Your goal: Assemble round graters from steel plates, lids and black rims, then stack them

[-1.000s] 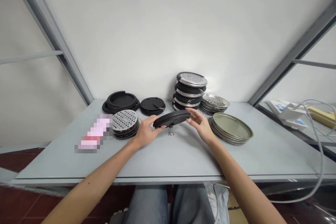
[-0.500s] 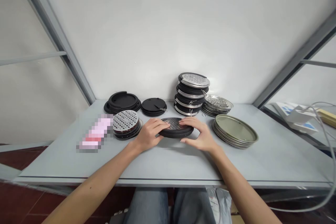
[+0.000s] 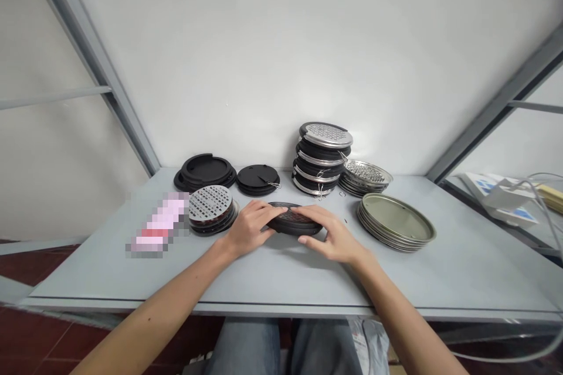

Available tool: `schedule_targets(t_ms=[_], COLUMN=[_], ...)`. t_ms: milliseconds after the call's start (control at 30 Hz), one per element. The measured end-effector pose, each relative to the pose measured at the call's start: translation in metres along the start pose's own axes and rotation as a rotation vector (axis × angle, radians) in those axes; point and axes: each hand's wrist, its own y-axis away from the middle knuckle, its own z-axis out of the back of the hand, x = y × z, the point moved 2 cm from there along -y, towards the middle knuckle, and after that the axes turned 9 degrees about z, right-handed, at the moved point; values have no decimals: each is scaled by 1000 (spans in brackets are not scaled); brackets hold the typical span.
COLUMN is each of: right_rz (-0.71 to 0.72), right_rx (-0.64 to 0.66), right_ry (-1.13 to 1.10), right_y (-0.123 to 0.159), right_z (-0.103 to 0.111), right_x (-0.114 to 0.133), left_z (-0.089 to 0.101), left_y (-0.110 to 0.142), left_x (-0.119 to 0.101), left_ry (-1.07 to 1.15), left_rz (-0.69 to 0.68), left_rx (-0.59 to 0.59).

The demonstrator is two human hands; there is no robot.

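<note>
A round black disc with a perforated centre (image 3: 294,227) is held low over the table, tilted a little toward me. My left hand (image 3: 248,228) grips its left rim, fingers on top and thumb below. The fingers of my right hand (image 3: 336,237) press on the top at the right, and its thumb is at the front lower edge. Both sets of fingertips meet near the middle and cover part of the perforated face. Just left of my left hand is a stack of grey perforated plates (image 3: 210,203). Right of my right hand are stacked olive-green round plates (image 3: 398,218).
At the back stands a tall pile of black and silver discs with wire clips (image 3: 323,155). Beside it are silver perforated plates (image 3: 367,173). Black ring-shaped pieces (image 3: 206,170) and flat black discs (image 3: 258,179) lie back left. A pixelated pink patch (image 3: 165,225) is at left.
My fingers have slid inward over the disc's top, the right hand's most, so less of the perforated face shows. The disc sits slightly lower in view.
</note>
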Motion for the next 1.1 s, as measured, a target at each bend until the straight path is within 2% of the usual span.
schedule_targets(t_ms=[167, 333, 567, 700, 800, 933, 1033, 1100], right_rz=[58, 23, -83, -140, -222, -319, -316, -293], right_rx=[122, 49, -173, -272, -429, -717, -866, -947], right_ry=[87, 121, 22, -1, -52, -344, -569, -616], right_y=[-2, -1, 5, 8, 11, 12, 7, 4], right_z=[-3, -3, 1, 4, 7, 14, 21, 30], right_x=[4, 4, -3, -7, -17, -30, -32, -30], left_z=[1, 2, 8, 11, 13, 15, 14, 12], left_y=[1, -1, -4, -3, -3, -3, -2, -2], left_x=[4, 4, 7, 9, 12, 18, 21, 22], left_ry=[36, 45, -18, 16, 67, 106, 108, 103], left_rz=[-22, 39, 253, 262, 260, 273, 294, 320], left_rx=[-21, -12, -115, -110, -120, -177, -174, -144])
